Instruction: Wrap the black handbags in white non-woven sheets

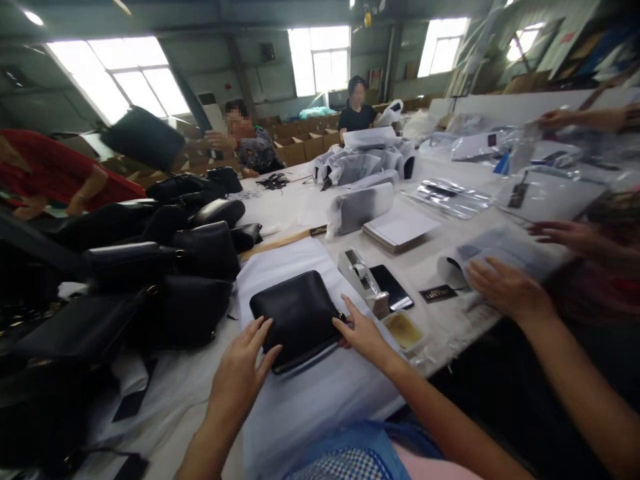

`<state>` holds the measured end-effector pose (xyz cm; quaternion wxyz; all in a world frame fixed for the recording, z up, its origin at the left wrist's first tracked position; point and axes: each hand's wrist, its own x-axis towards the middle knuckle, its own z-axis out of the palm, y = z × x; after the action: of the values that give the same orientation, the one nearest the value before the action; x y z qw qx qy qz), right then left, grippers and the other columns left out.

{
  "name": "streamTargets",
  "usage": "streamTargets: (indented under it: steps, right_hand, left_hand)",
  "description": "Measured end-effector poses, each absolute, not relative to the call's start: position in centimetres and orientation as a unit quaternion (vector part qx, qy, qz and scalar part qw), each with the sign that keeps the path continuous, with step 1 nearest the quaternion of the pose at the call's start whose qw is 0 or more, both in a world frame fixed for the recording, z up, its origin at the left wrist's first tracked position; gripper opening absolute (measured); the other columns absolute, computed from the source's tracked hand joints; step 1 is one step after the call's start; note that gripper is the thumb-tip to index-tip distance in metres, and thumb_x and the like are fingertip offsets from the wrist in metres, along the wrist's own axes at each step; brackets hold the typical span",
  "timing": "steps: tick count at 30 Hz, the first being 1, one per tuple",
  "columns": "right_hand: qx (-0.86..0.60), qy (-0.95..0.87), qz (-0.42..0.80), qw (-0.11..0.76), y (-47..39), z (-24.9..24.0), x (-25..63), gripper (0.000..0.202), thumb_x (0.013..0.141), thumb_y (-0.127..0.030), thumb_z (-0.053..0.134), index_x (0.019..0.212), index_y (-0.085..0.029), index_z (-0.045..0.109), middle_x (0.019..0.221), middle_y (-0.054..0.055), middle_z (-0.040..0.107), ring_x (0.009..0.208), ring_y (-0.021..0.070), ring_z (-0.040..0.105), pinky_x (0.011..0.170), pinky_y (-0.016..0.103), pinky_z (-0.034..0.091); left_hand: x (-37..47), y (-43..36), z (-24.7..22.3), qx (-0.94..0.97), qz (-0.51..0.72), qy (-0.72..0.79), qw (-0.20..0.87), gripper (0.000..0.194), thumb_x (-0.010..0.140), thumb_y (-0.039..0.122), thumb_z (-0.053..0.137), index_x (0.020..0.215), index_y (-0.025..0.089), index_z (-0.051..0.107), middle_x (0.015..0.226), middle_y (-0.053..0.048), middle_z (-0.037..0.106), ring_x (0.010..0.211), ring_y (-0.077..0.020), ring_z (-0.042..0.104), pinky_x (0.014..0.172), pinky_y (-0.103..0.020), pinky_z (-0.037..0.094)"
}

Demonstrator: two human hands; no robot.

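A black leather bag (pixel 296 320) with a zip along its edge lies on sheets of white paper (pixel 280 267) in front of me. My left hand (pixel 243 363) holds its left side, the thumb over the lower left corner and the fingertips at the edge. At the right side, my right hand (pixel 363 337) grips the bag by its edge near the zip end, thumb on top and some fingers tucked underneath. The bag's underside is hidden.
Black bags (pixel 195 307) are heaped on the left. To the right are a tape dispenser (pixel 363 277), a phone (pixel 391 287), a dark label card (pixel 438 293) and a small yellow-filled dish (pixel 404 330). A co-worker's hands (pixel 510 290) handle a wrapped item close by. White boards (pixel 400 227) lie beyond.
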<state>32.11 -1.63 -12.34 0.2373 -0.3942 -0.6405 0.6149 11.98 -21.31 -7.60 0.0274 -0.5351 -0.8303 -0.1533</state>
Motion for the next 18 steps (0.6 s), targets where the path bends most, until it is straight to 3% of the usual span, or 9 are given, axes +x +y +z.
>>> streamTargets:
  steps: [4, 6, 8, 11, 13, 16, 18]
  right_hand:
    - [-0.383, -0.750, 0.432, 0.323, -2.0, -11.5, 37.1, 0.052, 0.086, -0.039, 0.064, 0.137, -0.032, 0.056, 0.123, 0.005, 0.069, 0.097, 0.0254, 0.068, 0.099, 0.043, 0.048]
    - [-0.377, -0.808, 0.311, 0.329, -1.6, -11.9, 40.2, 0.039, 0.093, -0.040, 0.055, 0.129, -0.028, 0.064, 0.134, 0.006, 0.062, 0.123, 0.0282, 0.056, 0.111, 0.045, 0.038]
    - [-0.388, -0.849, 0.192, 0.302, -1.1, -12.9, 42.9, 0.040, 0.095, -0.043, 0.051, 0.125, -0.023, 0.067, 0.143, 0.009, 0.054, 0.138, 0.0308, 0.041, 0.116, 0.049, 0.028]
    - [-0.417, -0.876, 0.068, 0.234, -0.2, -15.3, 45.3, 0.049, 0.093, -0.052, 0.050, 0.123, -0.018, 0.067, 0.154, 0.013, 0.040, 0.146, 0.0370, 0.022, 0.116, 0.059, 0.020]
    - [-0.415, -0.889, 0.027, 0.193, 0.3, -16.7, 46.0, 0.052, 0.092, -0.057, 0.049, 0.121, -0.019, 0.068, 0.156, 0.012, 0.035, 0.147, 0.0386, 0.018, 0.115, 0.063, 0.017]
    - [-0.392, -0.904, 0.000, 0.168, 1.0, -17.4, 46.1, 0.049, 0.092, -0.059, 0.048, 0.112, -0.022, 0.072, 0.154, 0.011, 0.040, 0.145, 0.0398, 0.023, 0.113, 0.066, 0.018]
    - [-0.375, -0.906, -0.009, 0.198, 1.6, -16.4, 45.7, 0.043, 0.092, -0.056, 0.049, 0.104, -0.023, 0.074, 0.149, 0.012, 0.047, 0.143, 0.0405, 0.029, 0.112, 0.066, 0.020]
  left_hand:
    - [14.3, -18.3, -10.1, -0.589, -0.164, -0.791, 0.013, 0.061, 0.091, 0.047, 0.056, 0.147, 0.028, 0.041, 0.158, -0.010, 0.034, 0.147, -0.0340, 0.025, 0.113, -0.056, 0.032]
    - [14.9, -17.8, -11.2, -0.582, -0.156, -0.798, 0.023, 0.062, 0.091, 0.043, 0.057, 0.148, 0.029, 0.039, 0.160, -0.010, 0.028, 0.148, -0.0363, 0.019, 0.111, -0.061, 0.031]
    - [15.3, -17.8, -11.8, -0.574, -0.152, -0.803, 0.038, 0.063, 0.092, 0.040, 0.057, 0.150, 0.029, 0.036, 0.161, -0.010, 0.026, 0.149, -0.0367, 0.017, 0.111, -0.063, 0.029]
    - [15.5, -18.0, -12.3, -0.572, -0.154, -0.804, 0.049, 0.063, 0.092, 0.040, 0.056, 0.150, 0.029, 0.035, 0.161, -0.010, 0.026, 0.149, -0.0360, 0.016, 0.111, -0.063, 0.029]
    - [15.6, -18.1, -12.3, -0.567, -0.158, -0.806, 0.051, 0.063, 0.092, 0.039, 0.057, 0.150, 0.029, 0.036, 0.161, -0.009, 0.026, 0.149, -0.0357, 0.017, 0.112, -0.063, 0.028]
    - [15.8, -18.1, -12.4, -0.558, -0.165, -0.812, 0.049, 0.064, 0.090, 0.037, 0.059, 0.149, 0.029, 0.037, 0.161, -0.009, 0.026, 0.149, -0.0352, 0.017, 0.112, -0.062, 0.028]
    - [15.9, -18.1, -12.5, -0.555, -0.171, -0.813, 0.047, 0.065, 0.089, 0.033, 0.061, 0.149, 0.030, 0.037, 0.161, -0.009, 0.026, 0.149, -0.0347, 0.018, 0.113, -0.062, 0.027]
